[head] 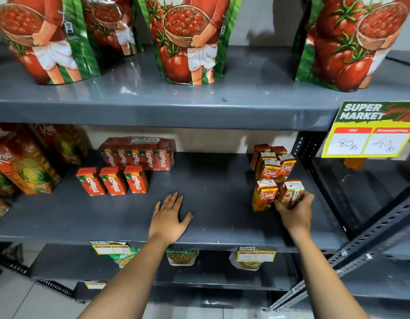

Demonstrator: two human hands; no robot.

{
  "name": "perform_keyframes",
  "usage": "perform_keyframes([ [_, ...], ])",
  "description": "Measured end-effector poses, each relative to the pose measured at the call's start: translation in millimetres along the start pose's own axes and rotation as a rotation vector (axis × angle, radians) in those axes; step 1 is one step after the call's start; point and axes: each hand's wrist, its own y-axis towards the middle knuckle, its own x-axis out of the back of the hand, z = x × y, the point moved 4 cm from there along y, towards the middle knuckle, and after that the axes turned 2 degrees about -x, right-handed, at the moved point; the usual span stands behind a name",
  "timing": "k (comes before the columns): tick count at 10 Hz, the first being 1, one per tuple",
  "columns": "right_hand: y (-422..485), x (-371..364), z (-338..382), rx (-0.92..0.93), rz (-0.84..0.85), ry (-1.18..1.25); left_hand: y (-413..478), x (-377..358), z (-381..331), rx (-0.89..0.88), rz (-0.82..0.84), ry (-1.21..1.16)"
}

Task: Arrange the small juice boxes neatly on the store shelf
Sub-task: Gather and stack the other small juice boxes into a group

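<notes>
Small Real juice boxes stand in a group point(274, 163) at the right of the grey middle shelf point(213, 180). One more Real box point(263, 195) stands upright in front of them. My right hand point(296, 209) grips another small Real box point(291, 192) right beside it, resting on or just above the shelf. My left hand point(170, 218) lies flat on the shelf near the front middle, fingers spread, holding nothing. Three small orange Maaza boxes point(113, 180) stand in a row at the left, with a shrink-wrapped Maaza multipack point(138, 154) behind them.
Large Real juice cartons point(22, 166) fill the left end of the shelf. Tomato pouches point(190, 40) stand on the shelf above. A supermarket price card point(369, 130) hangs at the right. A perforated metal upright point(307, 146) bounds the right side. Snack packs point(181, 256) hang below.
</notes>
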Motion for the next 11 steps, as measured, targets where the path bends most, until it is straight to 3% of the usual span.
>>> perform_keyframes([
  [1, 4.3, 0.4, -4.1, 0.031, 0.178, -0.001, -0.3, 0.0, -0.3, 0.002, -0.001, 0.002],
  [2, 12.0, 6.0, -12.5, 0.042, 0.211, -0.083, 0.2, 0.0, -0.2, 0.003, -0.006, 0.002],
  [4, 14.5, 14.1, -13.6, 0.009, 0.044, -0.287, 0.4, 0.1, -0.1, 0.006, 0.004, 0.01],
  [5, 14.1, 10.7, -15.2, 0.016, 0.122, -0.312, 0.3, 0.0, -0.1, 0.004, 0.005, 0.01],
  [6, 16.6, 8.5, -16.5, 0.077, 0.289, -0.266, 1.6, 1.6, -0.4, 0.002, 0.0, 0.01],
  [7, 19.5, 14.7, -21.3, 0.0, 0.289, -0.157, 1.0, 1.1, -2.3, -0.003, 0.042, 0.05],
  [8, 17.9, 17.6, -11.2, -0.035, 0.184, -0.176, 0.9, 1.5, -5.9, -0.056, 0.041, 0.113],
  [9, 20.5, 11.5, -10.8, -0.007, 0.242, -0.236, -0.9, 4.6, -30.2, -0.343, -0.047, 0.199],
  [10, 18.2, 10.9, -5.8, 0.01, 0.361, -0.232, -2.2, 3.9, -78.8, -0.384, 0.116, -0.014],
  [11, 13.4, 9.0, -0.2, -0.007, 0.435, -0.152, -4.0, -8.8, -131.3, -0.268, 0.353, -0.283],
])
